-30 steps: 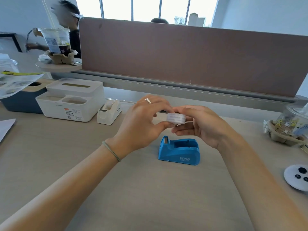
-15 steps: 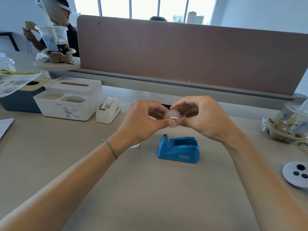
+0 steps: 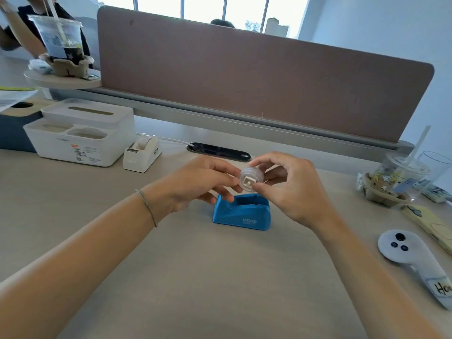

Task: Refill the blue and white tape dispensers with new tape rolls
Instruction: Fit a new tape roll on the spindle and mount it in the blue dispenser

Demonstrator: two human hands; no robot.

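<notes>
Head view: both hands meet above the desk, pinching one small roll of clear tape (image 3: 251,179) with a white square-holed hub facing the camera. The left hand (image 3: 195,183) has its fingertips closed on the roll's left edge; the right hand (image 3: 291,189) curls thumb and fingers around its right side. Whether the hub is fully seated in the roll is hard to tell through the glare.

Directly below the roll, the blue plastic tape dispenser (image 3: 242,212) sits on the pale wooden desk (image 3: 195,277), its cradle open. The white plastic tape dispenser (image 3: 141,155) stands well to the left, a roll in it, just beside a white tissue-box organiser (image 3: 80,138).
</notes>
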